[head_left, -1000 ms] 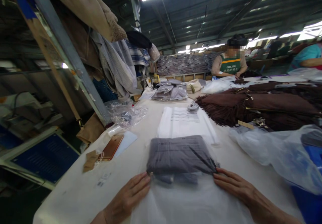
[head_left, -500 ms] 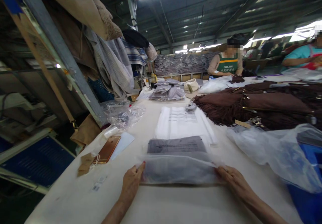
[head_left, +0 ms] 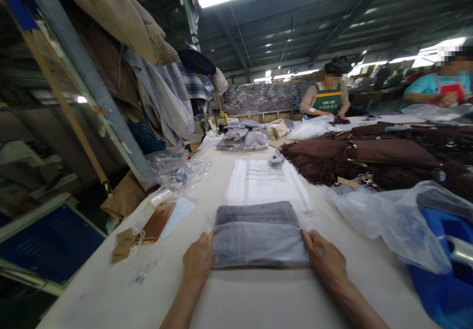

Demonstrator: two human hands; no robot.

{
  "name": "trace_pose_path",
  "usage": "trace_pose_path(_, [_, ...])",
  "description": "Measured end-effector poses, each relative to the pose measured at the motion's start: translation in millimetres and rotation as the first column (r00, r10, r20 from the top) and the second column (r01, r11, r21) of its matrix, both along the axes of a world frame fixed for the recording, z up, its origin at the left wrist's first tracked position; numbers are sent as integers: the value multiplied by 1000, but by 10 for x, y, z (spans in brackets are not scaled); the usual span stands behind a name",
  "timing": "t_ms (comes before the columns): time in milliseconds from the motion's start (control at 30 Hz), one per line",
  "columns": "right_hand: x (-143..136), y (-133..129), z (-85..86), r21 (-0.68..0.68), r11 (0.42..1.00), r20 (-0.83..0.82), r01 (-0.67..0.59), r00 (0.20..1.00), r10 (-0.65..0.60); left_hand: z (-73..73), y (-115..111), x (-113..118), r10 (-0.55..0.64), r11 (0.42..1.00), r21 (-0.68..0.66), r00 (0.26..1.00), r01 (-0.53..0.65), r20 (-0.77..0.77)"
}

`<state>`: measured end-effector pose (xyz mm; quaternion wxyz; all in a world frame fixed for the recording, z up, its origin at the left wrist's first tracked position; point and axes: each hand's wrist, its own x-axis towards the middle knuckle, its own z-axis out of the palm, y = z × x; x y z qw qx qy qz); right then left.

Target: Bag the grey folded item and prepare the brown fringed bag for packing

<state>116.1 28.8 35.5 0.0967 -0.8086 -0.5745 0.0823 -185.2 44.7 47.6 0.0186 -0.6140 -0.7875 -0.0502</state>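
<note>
On the table in front of me lies a flat grey item in a translucent plastic bag [head_left: 258, 247]. A band of the plastic is laid over its near part, and dark printing shows on the far part. My left hand [head_left: 198, 257] is closed at the bag's left edge, thumb and fingers pinching it. At the right edge my right hand [head_left: 325, 257] is closed on the plastic in the same way. Just beyond the bag is a stack of white printed plastic bags [head_left: 264, 183], with a small grey coil [head_left: 276, 159] on its far right corner.
Left of me are a copper-coloured phone [head_left: 158, 222], brown paper tags [head_left: 123, 245] and crumpled clear plastic [head_left: 179, 171]. Brown fringed bags [head_left: 384, 154] and loose plastic [head_left: 391, 215] lie right. Grey packets [head_left: 244, 134] are farther back. Two people work across the table.
My right hand has moved left, closer to my left hand. The plastic band, loose and wide at the sides before, now lies flatter and narrower over the grey item.
</note>
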Motion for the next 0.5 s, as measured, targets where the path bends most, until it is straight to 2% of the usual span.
trace_pose_path(133, [-17,-5,0,18,1000,6,6,1000,-6,56,-49,27,-8,992,126,996,19,-86])
trace_pose_path(200, [-16,-8,-24,33,999,-14,3,1000,-2,42,-56,91,-141,944,275,977,181,-161])
trace_pose_path(267, [-5,-13,-53,55,998,-54,-4,999,7,18,-27,195,-339,798,418,896,435,-287])
trace_pose_path(333, [27,-33,-79,80,997,-99,-14,995,22,22,26,311,-480,630,465,782,622,-397])
trace_pose_path(367, [56,-56,-90,101,994,-139,-32,989,46,41,49,361,-523,589,458,746,666,-412])
trace_pose_path(433, [146,-150,-109,188,977,-307,-96,940,152,101,58,420,-598,554,436,703,710,-386])
trace_pose_path(500, [284,-327,-118,326,931,-489,-162,814,313,139,-1,397,-690,491,425,637,760,-343])
